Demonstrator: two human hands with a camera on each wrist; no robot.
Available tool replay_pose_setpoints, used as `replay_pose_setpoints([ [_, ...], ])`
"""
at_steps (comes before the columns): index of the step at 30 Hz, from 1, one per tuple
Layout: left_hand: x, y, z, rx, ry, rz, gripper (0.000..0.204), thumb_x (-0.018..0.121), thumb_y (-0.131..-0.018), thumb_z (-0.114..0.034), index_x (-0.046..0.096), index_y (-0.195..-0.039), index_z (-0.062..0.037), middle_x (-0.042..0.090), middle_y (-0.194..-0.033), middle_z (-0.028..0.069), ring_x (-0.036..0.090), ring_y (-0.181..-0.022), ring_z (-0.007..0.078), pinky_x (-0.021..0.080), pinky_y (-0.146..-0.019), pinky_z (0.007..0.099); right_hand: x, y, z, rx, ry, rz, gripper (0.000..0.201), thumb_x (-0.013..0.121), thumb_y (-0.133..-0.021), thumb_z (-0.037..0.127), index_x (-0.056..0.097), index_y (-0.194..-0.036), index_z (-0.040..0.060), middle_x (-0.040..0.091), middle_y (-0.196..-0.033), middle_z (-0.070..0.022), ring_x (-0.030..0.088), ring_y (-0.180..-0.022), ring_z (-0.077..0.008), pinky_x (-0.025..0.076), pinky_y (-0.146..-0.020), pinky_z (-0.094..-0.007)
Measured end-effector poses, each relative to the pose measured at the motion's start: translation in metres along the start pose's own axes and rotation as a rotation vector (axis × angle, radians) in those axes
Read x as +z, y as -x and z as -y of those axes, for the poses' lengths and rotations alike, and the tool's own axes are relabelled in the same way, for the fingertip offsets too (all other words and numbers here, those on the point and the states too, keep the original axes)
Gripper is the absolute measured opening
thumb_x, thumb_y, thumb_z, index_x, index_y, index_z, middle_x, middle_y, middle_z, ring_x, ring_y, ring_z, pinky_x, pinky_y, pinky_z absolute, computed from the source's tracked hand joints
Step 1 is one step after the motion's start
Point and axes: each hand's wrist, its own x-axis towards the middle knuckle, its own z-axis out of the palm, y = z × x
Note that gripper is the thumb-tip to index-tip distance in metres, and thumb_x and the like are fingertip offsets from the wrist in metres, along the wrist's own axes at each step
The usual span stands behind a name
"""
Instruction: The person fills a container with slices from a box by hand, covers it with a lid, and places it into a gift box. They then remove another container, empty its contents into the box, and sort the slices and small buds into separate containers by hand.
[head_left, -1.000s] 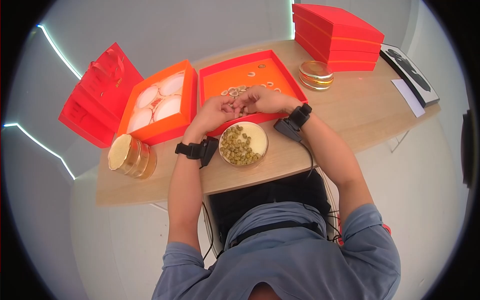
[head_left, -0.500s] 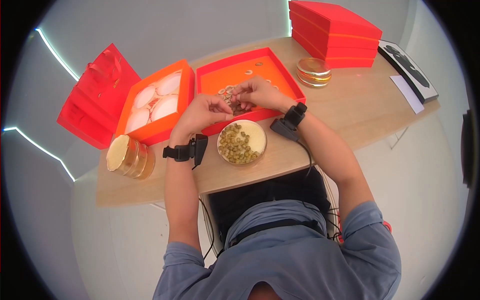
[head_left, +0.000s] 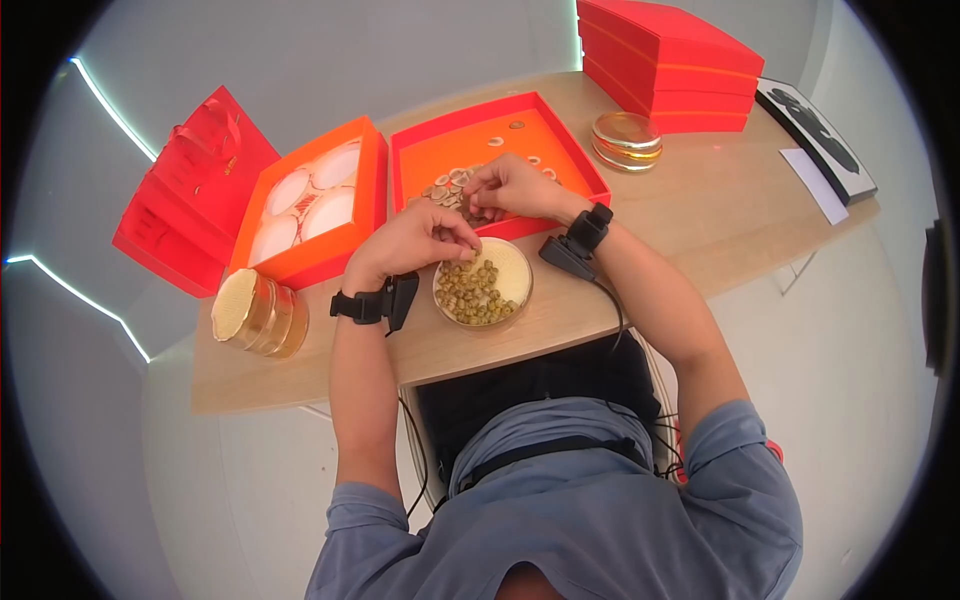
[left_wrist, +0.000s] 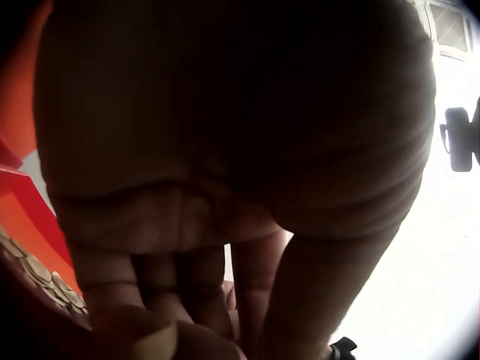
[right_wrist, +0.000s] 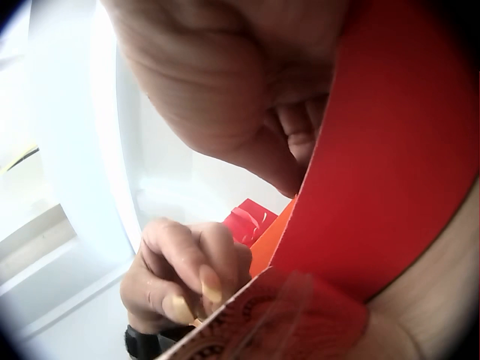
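My left hand [head_left: 425, 238] reaches over the near wall of the red tray to a round clear-sided container [head_left: 530, 290]. Its thumb and forefinger pinch a small curled green piece [head_left: 475, 252] at the container's far edge. Many similar green pieces [head_left: 475, 295] cover much of the pale surface inside, leaving its right side bare. In the red tray with orange lining [head_left: 460, 125], my right hand [head_left: 520, 187] has its thumb and fingers pinched together at the pile of round, pale-rimmed brown slices [head_left: 447, 188]. The tray wall partly hides those fingertips in the right wrist view.
Left of the tray stands an orange-red box with white round inserts [head_left: 290, 205], beside a red gift bag [head_left: 200, 190]. Gold-lidded jars [head_left: 262, 312] are at the left edge. Stacked clear discs [head_left: 627, 140], red boxes [head_left: 670, 70] and a framed picture [head_left: 815, 130] stand right.
My left hand has moved from the slices in the tray, where it met the right hand, toward me to the green pieces. The right hand stays among the slices.
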Motion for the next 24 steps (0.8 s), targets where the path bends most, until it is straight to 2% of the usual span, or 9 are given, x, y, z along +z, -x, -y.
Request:
replay_pose_setpoints([
  [2, -0.001, -0.002, 0.005, -0.037, 0.097, -0.092, 0.011, 0.072, -0.081, -0.002, 0.072, -0.092, 0.0010, 0.070, -0.082, 0.0047, 0.063, -0.077, 0.0083, 0.049, -0.070, 0.0237, 0.000, 0.005, 0.009, 0.003, 0.171, -0.038, 0.016, 0.062, -0.090, 0.006, 0.068, -0.102, -0.0024, 0.070, -0.083, -0.0078, 0.064, -0.069, -0.0112, 0.054, -0.062, -0.0251],
  [5, -0.005, -0.005, 0.006, -0.109, -0.177, -0.269, 0.012, 0.070, -0.083, -0.004, 0.071, -0.094, 0.0020, 0.070, -0.082, 0.0072, 0.063, -0.075, 0.0096, 0.050, -0.071, 0.0257, -0.004, 0.007, 0.008, -0.063, 0.561, 0.009, 0.017, 0.063, -0.089, 0.009, 0.069, -0.100, -0.0021, 0.071, -0.082, -0.0093, 0.064, -0.070, -0.0155, 0.053, -0.067, -0.0290],
  [6, -0.006, -0.007, 0.012, -0.126, -0.232, -0.258, 0.012, 0.069, -0.084, -0.004, 0.071, -0.094, 0.0023, 0.070, -0.081, 0.0077, 0.063, -0.075, 0.0100, 0.050, -0.071, 0.0259, -0.005, 0.007, 0.006, -0.098, 0.712, 0.043, 0.018, 0.063, -0.090, 0.011, 0.069, -0.100, -0.0021, 0.071, -0.082, -0.0100, 0.065, -0.071, -0.0171, 0.053, -0.069, -0.0304],
  [9, -0.007, -0.012, 0.030, -0.159, -0.345, -0.222, 0.012, 0.067, -0.087, -0.006, 0.070, -0.095, 0.0032, 0.070, -0.082, 0.0091, 0.063, -0.076, 0.0108, 0.050, -0.072, 0.0263, 0.002, 0.006, 0.004, -0.127, 0.540, 0.127, 0.016, 0.062, -0.089, 0.014, 0.072, -0.097, 0.0061, 0.069, -0.077, -0.0112, 0.066, -0.075, -0.0208, 0.051, -0.071, -0.0334],
  [12, -0.005, -0.013, 0.027, -0.162, -0.339, -0.181, 0.013, 0.065, -0.089, -0.006, 0.069, -0.097, 0.0033, 0.070, -0.084, 0.0095, 0.063, -0.078, 0.0110, 0.050, -0.073, 0.0261, 0.004, -0.001, -0.008, -0.164, 0.462, 0.173, 0.019, 0.061, -0.091, 0.016, 0.071, -0.102, 0.0043, 0.070, -0.084, -0.0123, 0.065, -0.080, -0.0203, 0.050, -0.075, -0.0319],
  [15, -0.005, -0.015, 0.031, -0.162, -0.260, -0.158, 0.014, 0.063, -0.089, -0.005, 0.069, -0.101, 0.0028, 0.071, -0.090, 0.0084, 0.063, -0.083, 0.0108, 0.050, -0.076, 0.0261, 0.002, 0.003, 0.003, -0.096, 0.383, 0.248, 0.023, 0.061, -0.092, 0.014, 0.068, -0.110, -0.0004, 0.071, -0.099, -0.0112, 0.064, -0.091, -0.0169, 0.049, -0.085, -0.0296],
  [20, -0.005, -0.017, 0.036, -0.199, -0.025, -0.184, 0.018, 0.063, -0.088, 0.000, 0.068, -0.104, 0.0036, 0.071, -0.096, 0.0074, 0.065, -0.091, 0.0120, 0.051, -0.081, 0.0254, -0.002, 0.005, 0.003, -0.071, 0.278, 0.310, 0.026, 0.062, -0.091, 0.010, 0.065, -0.115, -0.0014, 0.070, -0.100, -0.0075, 0.063, -0.094, -0.0132, 0.049, -0.088, -0.0292],
  [24, -0.008, -0.019, 0.043, -0.202, 0.129, -0.201, 0.021, 0.063, -0.083, 0.005, 0.068, -0.103, 0.0054, 0.071, -0.095, 0.0101, 0.066, -0.090, 0.0132, 0.052, -0.079, 0.0240, -0.003, 0.005, 0.000, -0.074, 0.190, 0.348, 0.030, 0.065, -0.088, 0.005, 0.064, -0.117, -0.0020, 0.070, -0.103, -0.0079, 0.064, -0.094, -0.0128, 0.050, -0.088, -0.0284],
])
